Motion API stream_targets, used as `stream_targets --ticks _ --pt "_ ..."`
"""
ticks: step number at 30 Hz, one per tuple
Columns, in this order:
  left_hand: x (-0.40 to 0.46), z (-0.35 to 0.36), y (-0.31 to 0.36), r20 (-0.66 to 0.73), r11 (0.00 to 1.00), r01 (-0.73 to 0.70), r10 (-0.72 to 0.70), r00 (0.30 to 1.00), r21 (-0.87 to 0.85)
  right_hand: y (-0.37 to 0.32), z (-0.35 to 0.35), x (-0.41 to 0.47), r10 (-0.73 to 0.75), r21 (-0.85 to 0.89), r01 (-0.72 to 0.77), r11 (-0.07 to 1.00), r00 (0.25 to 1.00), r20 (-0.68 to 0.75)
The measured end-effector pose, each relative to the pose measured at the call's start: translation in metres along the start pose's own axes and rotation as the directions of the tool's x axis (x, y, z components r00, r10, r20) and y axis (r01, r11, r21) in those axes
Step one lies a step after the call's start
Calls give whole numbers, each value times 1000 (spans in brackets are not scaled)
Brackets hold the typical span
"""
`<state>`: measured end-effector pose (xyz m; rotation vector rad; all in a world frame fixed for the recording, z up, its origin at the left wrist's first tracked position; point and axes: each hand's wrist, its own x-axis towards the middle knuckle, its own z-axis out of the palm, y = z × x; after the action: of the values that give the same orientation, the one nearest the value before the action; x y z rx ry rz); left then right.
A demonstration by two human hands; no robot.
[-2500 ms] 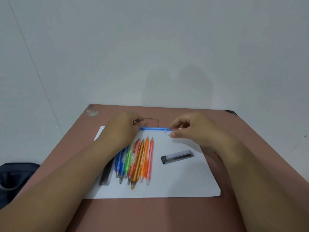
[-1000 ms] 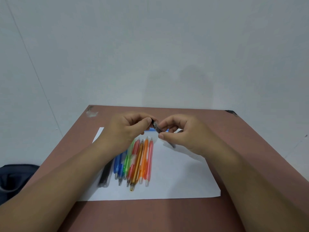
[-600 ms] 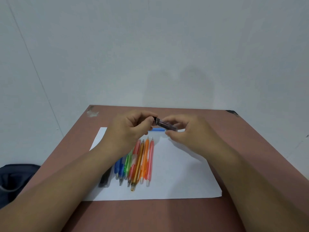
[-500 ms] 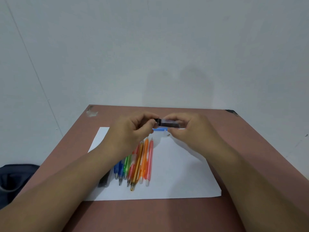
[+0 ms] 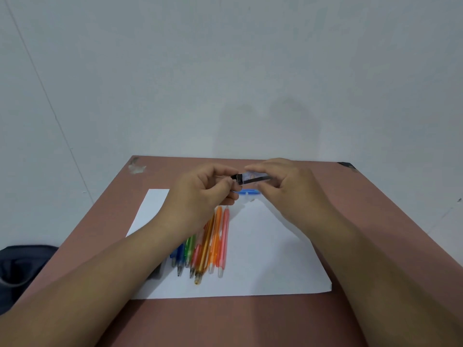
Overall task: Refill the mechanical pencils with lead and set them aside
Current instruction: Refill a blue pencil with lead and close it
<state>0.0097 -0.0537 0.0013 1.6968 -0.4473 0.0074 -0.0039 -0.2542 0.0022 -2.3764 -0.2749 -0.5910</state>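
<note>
At far left on the floor, dark bag [image 5: 22,269], partly cut off by the frame edge. Brown table [image 5: 375,221] butts against a pale wall [image 5: 225,71]; white paper sheet [image 5: 263,259] lies on it. Left forearm comes in from bottom left, angled up toward centre, crossing over the near-left part of the sheet. Left hand [image 5: 200,194] is raised above the paper, fingers curled, thumb and forefinger pinching the black cap end of the lead case [image 5: 251,178]. Row of mechanical pencils [image 5: 208,244] lies on the paper under and just right of that wrist: blue, green, amber, orange, pink barrels side by side, tips toward the viewer, upper ends hidden by the hand. A dark item at the row's left edge is mostly covered by the forearm, can't tell what it is. Lead case is held roughly level between both hands, off the table. One blue pencil [image 5: 248,192] lies crosswise on the paper's far edge, right below the case, ends hidden by the hands. Right hand [image 5: 288,189] grips the clear body of the case, fingers curled over the top, thumb underneath. Right forearm runs in from bottom right.
</note>
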Motion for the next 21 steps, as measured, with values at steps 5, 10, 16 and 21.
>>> stream_targets --ticks 5,10,16,21 --pt "2 1 -1 17 996 87 -87 996 -36 2 2 2 -34 -50 33 998 999 -12" --pt "1 1 -1 33 990 133 -132 991 -56 3 2 3 -52 -76 50 996 998 -21" --pt "1 -1 8 140 834 350 -322 937 -426 1 -1 2 -120 -63 113 992 985 -127" --pt "0 0 14 240 686 468 -406 882 -557 2 -4 1 -198 -131 183 974 974 -108"
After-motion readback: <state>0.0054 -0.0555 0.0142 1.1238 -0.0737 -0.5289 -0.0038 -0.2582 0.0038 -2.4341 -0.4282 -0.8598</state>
